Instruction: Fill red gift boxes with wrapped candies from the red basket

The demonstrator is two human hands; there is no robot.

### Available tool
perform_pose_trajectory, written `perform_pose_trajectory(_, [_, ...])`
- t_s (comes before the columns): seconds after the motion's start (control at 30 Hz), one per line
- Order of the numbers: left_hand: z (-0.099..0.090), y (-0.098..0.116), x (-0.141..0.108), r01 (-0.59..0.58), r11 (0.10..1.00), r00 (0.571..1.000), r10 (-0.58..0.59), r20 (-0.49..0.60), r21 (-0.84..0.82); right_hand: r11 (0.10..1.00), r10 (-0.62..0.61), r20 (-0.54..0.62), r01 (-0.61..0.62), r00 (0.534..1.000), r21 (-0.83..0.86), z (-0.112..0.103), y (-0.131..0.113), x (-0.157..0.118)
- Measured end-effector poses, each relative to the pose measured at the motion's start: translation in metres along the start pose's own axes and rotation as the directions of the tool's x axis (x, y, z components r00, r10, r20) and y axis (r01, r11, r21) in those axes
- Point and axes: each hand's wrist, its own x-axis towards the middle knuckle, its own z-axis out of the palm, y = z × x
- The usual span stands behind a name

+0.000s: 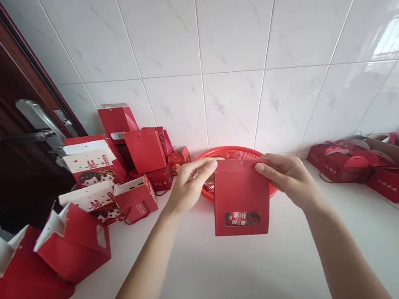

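Between my two hands is a red paper gift box [241, 187] with a folded top and a small clear window low on its front. Something red with white characters shows through the window. My left hand [191, 180] pinches the box's upper left corner between thumb and fingers. At the upper right corner, my right hand [291, 176] grips it the same way, thumb on the front. Behind the box stands a red plastic basket [234, 150], partly hidden by it, with some patterned red items inside at the left.
Several open red gift boxes [145, 149] crowd the left side, some with cartoon couples. Larger red boxes [73, 244] stand nearer me at left. Closed red boxes [340, 162] line the right. A tiled wall [225, 26] rises behind; a dark door [2, 92] is at left.
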Motion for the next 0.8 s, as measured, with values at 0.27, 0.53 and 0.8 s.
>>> perform_pose_trajectory(0.27, [-0.0007, 0.0037, 0.0012, -0.054, 0.986, 0.999, 0.054, 0.006, 0.155, 0.999, 0.041, -0.004, -0.041, 0.999, -0.032, -0.0024, 0.0033, -0.0003])
perform_pose_trajectory(0.53, [-0.0003, 0.0043, 0.0001, -0.107, 0.964, 0.994, 0.111, -0.003, 0.243, 0.998, 0.061, 0.019, -0.061, 0.998, -0.025, -0.0002, 0.0026, 0.0006])
perform_pose_trajectory(0.8, [0.0032, 0.0007, -0.0002, -0.033, 0.988, 0.999, 0.036, -0.014, 0.148, 0.997, 0.038, 0.041, -0.036, 0.998, -0.063, 0.0006, -0.0003, -0.0008])
